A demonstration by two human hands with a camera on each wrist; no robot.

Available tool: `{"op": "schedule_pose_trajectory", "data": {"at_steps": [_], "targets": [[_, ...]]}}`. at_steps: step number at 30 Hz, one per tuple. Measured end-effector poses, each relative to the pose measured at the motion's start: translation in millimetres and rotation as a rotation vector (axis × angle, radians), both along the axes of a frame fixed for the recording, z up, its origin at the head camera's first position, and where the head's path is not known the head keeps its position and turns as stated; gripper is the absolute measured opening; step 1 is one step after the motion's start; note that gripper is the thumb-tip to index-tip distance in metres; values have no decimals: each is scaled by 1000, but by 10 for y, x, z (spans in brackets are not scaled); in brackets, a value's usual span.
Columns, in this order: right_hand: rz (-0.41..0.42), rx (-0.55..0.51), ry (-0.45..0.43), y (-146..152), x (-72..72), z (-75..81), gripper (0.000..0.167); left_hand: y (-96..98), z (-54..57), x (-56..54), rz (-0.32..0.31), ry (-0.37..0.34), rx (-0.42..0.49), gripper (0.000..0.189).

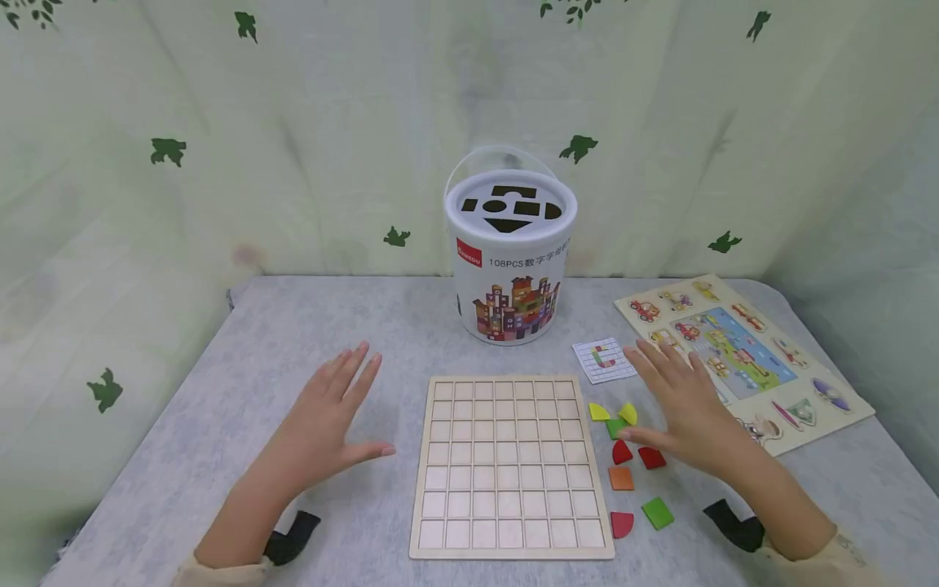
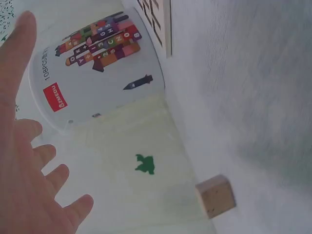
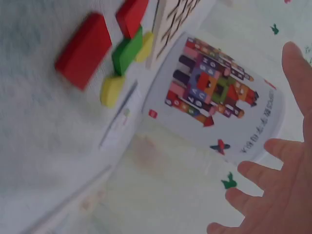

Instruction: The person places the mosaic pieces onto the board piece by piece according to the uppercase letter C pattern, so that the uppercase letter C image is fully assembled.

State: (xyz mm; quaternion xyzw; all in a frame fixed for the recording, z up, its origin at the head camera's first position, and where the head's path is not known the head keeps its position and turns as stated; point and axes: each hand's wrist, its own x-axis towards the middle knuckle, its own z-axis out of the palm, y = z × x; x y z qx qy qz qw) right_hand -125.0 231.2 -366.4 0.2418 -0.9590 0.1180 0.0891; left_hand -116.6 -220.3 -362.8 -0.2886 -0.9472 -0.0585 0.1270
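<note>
Either side of the board (image 1: 508, 453), left grip (image 1: 320, 425) and right grip (image 1: 688, 412) hover spread, holding nothing; coloured tiles (image 1: 621, 478) lie just right of it, presumably kept off it yet within easy reach.

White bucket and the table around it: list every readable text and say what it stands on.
"108PCS数字字母": front of the white bucket; rest unclear.
"EDU": end of the brand on its red label; start unclear.
Too small or blurred: letters on the bucket's printed blocks, figure on the card.
</note>
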Motion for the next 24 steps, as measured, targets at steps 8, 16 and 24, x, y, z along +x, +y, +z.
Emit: {"op": "schedule_pose_trajectory", "data": {"at_steps": [8, 16, 24], "targets": [[-2, -164, -177, -83, -81, -241, 88, 230, -317, 18, -12, -171, 234, 101], [17, -348, -343, -96, -171, -505, 62, 262, -594, 3, 33, -426, 411, 86], [37, -391, -292, -117, -245, -701, 41, 262, -767, -3, 2, -495, 434, 85]]}}
